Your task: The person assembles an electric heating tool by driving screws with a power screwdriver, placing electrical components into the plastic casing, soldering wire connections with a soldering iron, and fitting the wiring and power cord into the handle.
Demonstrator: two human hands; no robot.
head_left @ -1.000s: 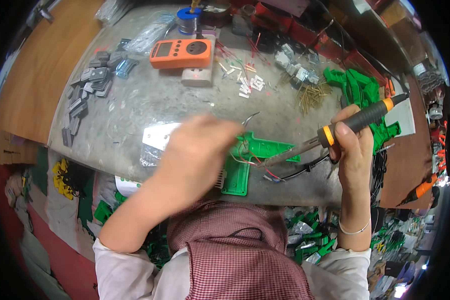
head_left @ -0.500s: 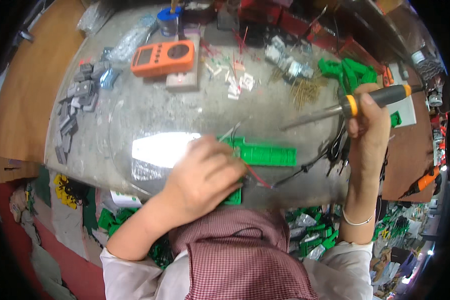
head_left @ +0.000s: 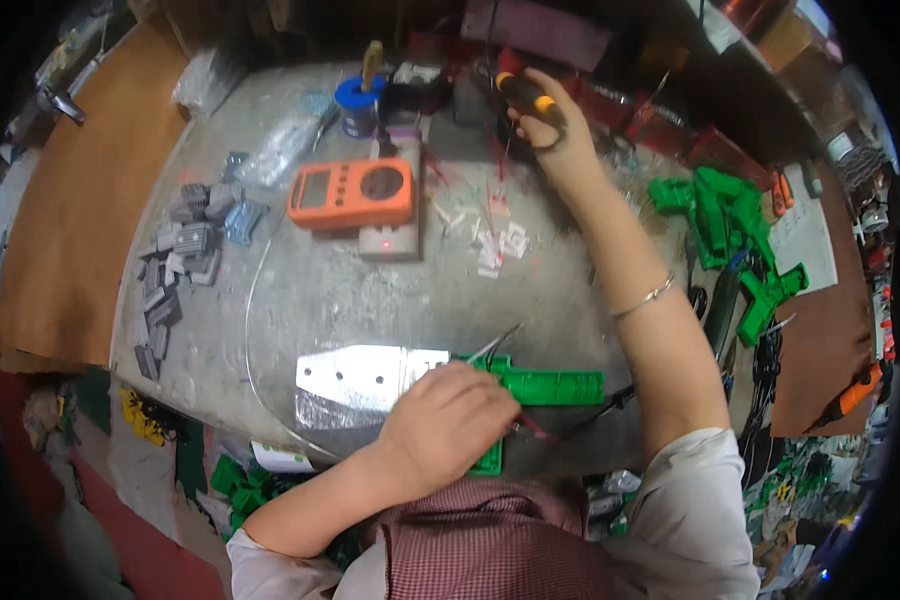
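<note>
My left hand (head_left: 450, 425) is closed over a green plastic housing (head_left: 555, 387) at the near middle of the workbench, with its fingers pressed down on it. A bare metal plate (head_left: 345, 378) with dark holes lies against the housing's left side, and thin wires stick out near my fingertips. Far out at the back of the bench, my right hand (head_left: 555, 125) grips a soldering iron (head_left: 525, 98) by its black and yellow handle. The iron's metal shaft cannot be made out against the dark things there.
An orange multimeter (head_left: 353, 194) rests on a white power strip (head_left: 390, 243). Behind it stands a blue solder spool (head_left: 360, 105). Grey blocks (head_left: 192, 238) lie at the left, small white pieces (head_left: 500, 247) in the middle, and green plastic parts (head_left: 725, 215) at the right.
My right hand has carried the soldering iron from the right side to the back middle of the bench. The left hand stays on the green housing. The whole view has shifted.
</note>
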